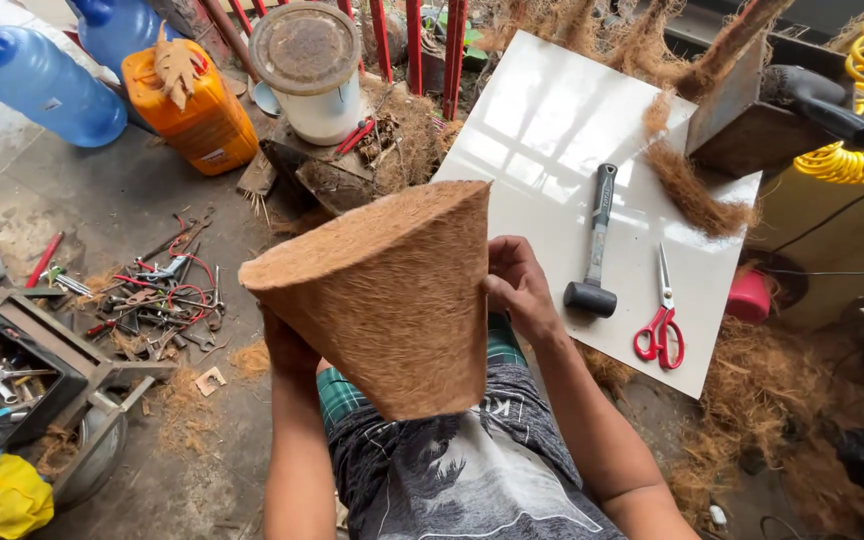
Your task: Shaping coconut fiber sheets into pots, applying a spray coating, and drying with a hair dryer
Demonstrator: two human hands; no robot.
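We record a brown coir-fibre pot (387,295), cone-shaped, held up between both hands with its closed narrow end towards the person's lap and its wide end tilted up and away. We take this pot as our reference for all positions.

The right hand (517,290) is pressed against the pot's right wall, fingers curled around it in a firm grip. The left hand (287,345) sits on the pot's lower left side, largely hidden behind it; what shows is wrapped against the wall, so we judge it to be gripping too, though we cannot see those fingertips.

To the right of the pot lies a white board (552,130), tilted. On it, just right of the right hand, rests a black rubber mallet (594,250), head nearest the person. Further right lie red-handled scissors (660,310), closed. Loose coir fibre (692,190) is strewn over the board's far right corner.

Beyond the pot stands a white lidded bucket (312,75). Up and to the left of the pot we note an orange jerrycan (192,110) and a blue water bottle (37,80) lying on its side. To the left of the pot, on the concrete floor, lies a scatter of hand tools (162,290), and further left an open toolbox (2,375).
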